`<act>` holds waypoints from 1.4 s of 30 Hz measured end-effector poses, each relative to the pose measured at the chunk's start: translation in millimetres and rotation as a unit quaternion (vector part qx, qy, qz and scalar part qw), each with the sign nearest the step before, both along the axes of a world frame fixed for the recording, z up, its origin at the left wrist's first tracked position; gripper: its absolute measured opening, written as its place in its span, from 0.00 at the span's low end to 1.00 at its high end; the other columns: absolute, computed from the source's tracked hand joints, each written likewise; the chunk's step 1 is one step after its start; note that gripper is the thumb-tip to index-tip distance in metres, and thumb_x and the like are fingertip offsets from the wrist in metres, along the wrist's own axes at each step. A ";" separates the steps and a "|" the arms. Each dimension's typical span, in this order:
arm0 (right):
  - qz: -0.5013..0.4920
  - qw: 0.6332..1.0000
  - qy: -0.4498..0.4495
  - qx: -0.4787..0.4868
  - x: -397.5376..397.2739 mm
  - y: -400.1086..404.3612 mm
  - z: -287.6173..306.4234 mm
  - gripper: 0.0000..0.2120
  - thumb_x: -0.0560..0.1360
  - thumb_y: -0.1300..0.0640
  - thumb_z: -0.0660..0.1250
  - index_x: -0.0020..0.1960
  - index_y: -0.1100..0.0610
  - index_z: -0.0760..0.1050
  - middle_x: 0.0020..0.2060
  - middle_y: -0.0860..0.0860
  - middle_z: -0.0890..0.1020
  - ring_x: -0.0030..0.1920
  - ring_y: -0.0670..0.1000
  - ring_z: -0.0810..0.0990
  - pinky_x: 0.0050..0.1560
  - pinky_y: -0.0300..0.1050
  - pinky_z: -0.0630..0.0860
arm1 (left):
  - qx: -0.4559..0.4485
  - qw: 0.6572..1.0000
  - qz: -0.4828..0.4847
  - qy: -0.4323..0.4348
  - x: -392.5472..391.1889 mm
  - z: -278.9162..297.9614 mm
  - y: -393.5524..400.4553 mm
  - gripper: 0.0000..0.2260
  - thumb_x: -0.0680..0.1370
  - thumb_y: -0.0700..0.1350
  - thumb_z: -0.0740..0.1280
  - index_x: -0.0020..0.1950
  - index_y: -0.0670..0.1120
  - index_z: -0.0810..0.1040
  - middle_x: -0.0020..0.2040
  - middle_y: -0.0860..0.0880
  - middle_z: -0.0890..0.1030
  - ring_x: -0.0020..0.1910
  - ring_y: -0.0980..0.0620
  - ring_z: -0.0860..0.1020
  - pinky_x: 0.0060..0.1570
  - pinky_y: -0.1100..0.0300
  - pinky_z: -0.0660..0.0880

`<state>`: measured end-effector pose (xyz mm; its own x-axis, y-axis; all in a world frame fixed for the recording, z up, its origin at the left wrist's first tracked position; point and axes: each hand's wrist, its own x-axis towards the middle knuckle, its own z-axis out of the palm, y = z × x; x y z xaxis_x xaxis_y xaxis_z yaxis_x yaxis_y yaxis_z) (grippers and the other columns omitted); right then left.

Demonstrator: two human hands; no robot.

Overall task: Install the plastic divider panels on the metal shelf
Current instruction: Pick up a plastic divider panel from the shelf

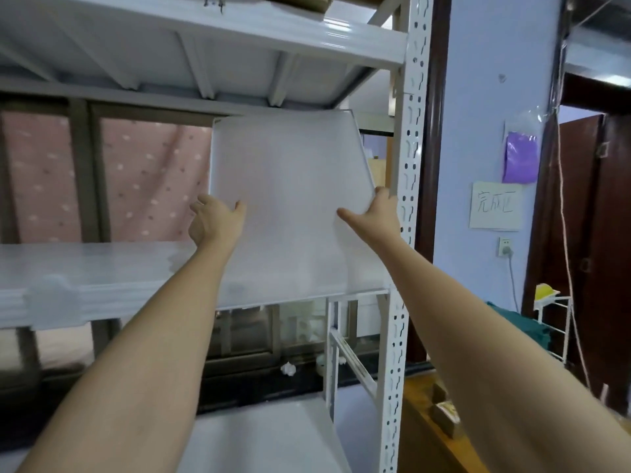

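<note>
Both hands held 1 frosted plastic panel [290, 199] tilted up inside the metal shelf [406, 199], the left hand [213, 220] gripping its left edge and the right hand [379, 211] gripping its right edge beside the post.

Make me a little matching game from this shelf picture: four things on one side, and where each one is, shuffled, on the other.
Things:
1. plastic panel
2. purple sheet
3. left hand
4. white upright post

Places:
A. on the wall, above the handwritten note
B. at the panel's left edge
C. held up between both hands
D. just right of the right hand

Pairs: 1-C, 2-A, 3-B, 4-D
</note>
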<state>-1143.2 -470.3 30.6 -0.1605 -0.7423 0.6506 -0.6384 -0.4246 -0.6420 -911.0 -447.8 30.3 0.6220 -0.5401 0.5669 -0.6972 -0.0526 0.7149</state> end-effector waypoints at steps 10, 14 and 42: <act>0.062 0.998 -0.008 0.031 -17.0 -28.4 9.0 0.36 0.73 0.48 0.71 0.70 0.64 0.59 0.66 0.59 0.64 0.60 0.59 0.73 0.52 0.47 0.71 | -0.088 0.950 -0.208 0.215 5.9 17.3 17.6 0.08 0.77 0.45 0.68 0.53 0.44 0.76 0.43 0.43 0.76 0.22 0.53 0.77 0.17 0.64 0.71; 0.074 0.995 -0.017 0.060 -24.4 -33.4 4.6 0.36 0.74 0.50 0.71 0.71 0.65 0.56 0.69 0.60 0.60 0.64 0.60 0.70 0.52 0.45 0.67 | -0.035 0.903 -0.336 0.267 0.6 11.7 38.0 0.14 0.77 0.40 0.67 0.55 0.58 0.69 0.43 0.51 0.78 0.31 0.51 0.80 0.25 0.57 0.78; 0.173 0.849 0.498 -0.036 -6.1 -3.7 -1.9 0.33 0.82 0.51 0.54 0.77 0.44 0.36 0.78 0.56 0.45 0.77 0.60 0.48 0.74 0.60 0.53 | -0.018 0.924 -0.264 0.276 -7.6 69.1 29.3 0.07 0.76 0.34 0.66 0.54 0.37 0.76 0.28 0.46 0.80 0.24 0.49 0.78 0.17 0.64 0.73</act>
<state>-1149.3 -474.0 28.7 0.7154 -0.5854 0.3813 -0.6784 -0.7126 0.1789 -918.6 -418.5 99.4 0.4762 -0.8385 0.2649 -0.1471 0.2211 0.9641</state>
